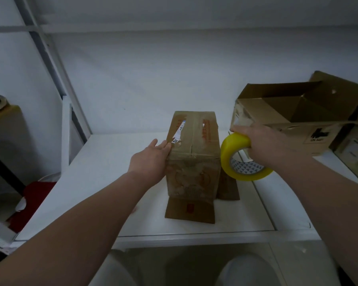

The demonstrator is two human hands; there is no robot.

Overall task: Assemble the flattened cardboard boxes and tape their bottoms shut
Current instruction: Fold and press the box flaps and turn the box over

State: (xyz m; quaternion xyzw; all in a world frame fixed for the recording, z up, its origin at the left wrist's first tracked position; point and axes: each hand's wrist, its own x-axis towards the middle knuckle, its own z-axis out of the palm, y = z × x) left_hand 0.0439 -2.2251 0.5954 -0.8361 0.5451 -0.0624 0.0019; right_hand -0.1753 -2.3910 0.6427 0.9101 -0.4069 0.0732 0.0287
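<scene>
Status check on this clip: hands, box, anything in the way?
Left hand flat against small box, left side. Right hand grips yellow tape roll beside it. Top flaps folded shut. Larger open box rear right, not blocking.

The light is dim, diffuse and cold, bluish-grey. The white tabletop (112,153) looks dull, and the far left is in deep shade. The picture is soft and slightly grainy. The wide lens bends straight lines near the edges.

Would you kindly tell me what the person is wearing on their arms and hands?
Nothing shows: the left hand and right hand are bare, without gloves, and both forearms are uncovered, with no sleeve, watch or bracelet in view.
</scene>
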